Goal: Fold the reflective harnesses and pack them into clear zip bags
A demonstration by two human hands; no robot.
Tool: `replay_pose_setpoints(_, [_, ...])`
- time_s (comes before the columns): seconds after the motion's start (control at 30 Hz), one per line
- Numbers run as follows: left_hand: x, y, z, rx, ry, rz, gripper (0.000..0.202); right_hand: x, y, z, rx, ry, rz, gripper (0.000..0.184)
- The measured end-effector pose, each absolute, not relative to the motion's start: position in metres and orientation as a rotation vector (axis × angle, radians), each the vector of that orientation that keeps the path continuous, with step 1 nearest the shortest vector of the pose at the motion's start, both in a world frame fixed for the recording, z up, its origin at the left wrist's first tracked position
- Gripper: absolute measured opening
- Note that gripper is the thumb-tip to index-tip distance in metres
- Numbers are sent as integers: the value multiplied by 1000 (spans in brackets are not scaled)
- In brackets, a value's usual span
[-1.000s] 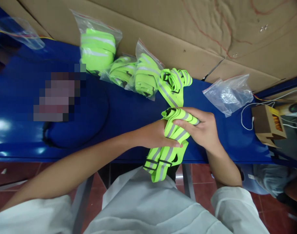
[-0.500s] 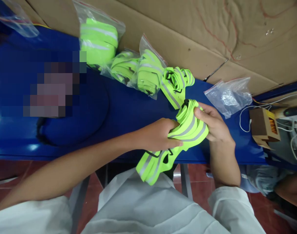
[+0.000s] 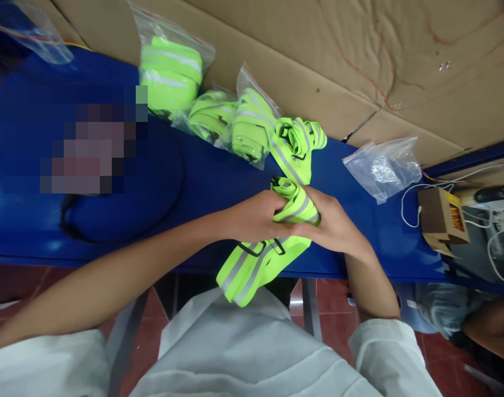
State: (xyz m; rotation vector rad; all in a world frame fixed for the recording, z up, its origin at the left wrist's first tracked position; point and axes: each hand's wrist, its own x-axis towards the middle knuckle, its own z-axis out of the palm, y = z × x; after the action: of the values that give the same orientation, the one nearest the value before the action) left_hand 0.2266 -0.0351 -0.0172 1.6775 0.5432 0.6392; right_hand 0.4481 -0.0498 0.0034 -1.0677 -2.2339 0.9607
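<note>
A neon yellow-green reflective strap (image 3: 295, 207) with grey stripes is bunched into a roll between my hands. My left hand (image 3: 258, 214) grips it from the left, fingers closed around the roll. From the right, my right hand (image 3: 332, 223) wraps the other side, its thumb reaching toward the left one. A loose length of the strap, with black buckle loops on it, hangs below my hands over the table's front edge. Just beyond lies another loosely coiled strap (image 3: 299, 138) of the same kind, with one flat end pointing toward me.
Clear zip bags holding rolled neon straps (image 3: 169, 74) stand along the cardboard wall (image 3: 256, 44). An empty clear zip bag (image 3: 384, 168) lies right on the blue table (image 3: 219, 171). Farther right are a small open carton (image 3: 442, 218) and white cables. Another person's arm (image 3: 492, 325) shows lower right.
My right hand has moved left and closed around the roll, bringing both hands together. The strap is now bunched tighter, and its roll has shifted left.
</note>
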Motion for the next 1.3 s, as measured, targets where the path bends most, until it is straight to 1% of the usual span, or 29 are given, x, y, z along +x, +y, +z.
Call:
replay_pose_setpoints(0.03, [227, -35, -18, 1683, 559, 633, 35, 446, -51, 2, -1091, -2230, 939, 67])
replay_pose_setpoints(0.13, [228, -34, -17, 1630, 577, 582, 27, 441, -52, 0, -1187, -2136, 839, 60])
replay_pose_setpoints(0.17, [228, -34, -16, 1594, 571, 547, 26, 440, -52, 1, -1194, -2116, 797, 61])
replay_pose_setpoints(0.3, [228, -33, -18, 1440, 578, 439, 30, 439, -51, 3, -1192, -2112, 658, 77])
replay_pose_setpoints(0.37, [229, -34, -24, 1410, 611, 457, 29, 438, -51, 2, -1199, -2125, 654, 79])
replay_pose_setpoints(0.57, [232, -37, -32, 1328, 617, 453, 27, 433, -53, -3, -1195, -2019, 779, 62])
replay_pose_setpoints(0.67, [232, -38, -25, 1195, 529, 400, 34, 434, -56, 0, -1235, -1904, 819, 55])
replay_pose_setpoints(0.8, [230, -36, -19, 1068, 412, 368, 39, 441, -57, 10, -1268, -1751, 834, 52])
replay_pose_setpoints(0.97, [225, -32, -26, 1036, 466, 219, 44, 456, -51, 14, -1280, -1517, 988, 41])
replay_pose_setpoints(1.17, [222, -26, -24, 1185, 615, 283, 44, 461, -40, 9, -1288, -1409, 1065, 38])
replay_pose_setpoints(1.3, [222, -22, -14, 1134, 720, 410, 48, 465, -33, 8, -1238, -1325, 1200, 44])
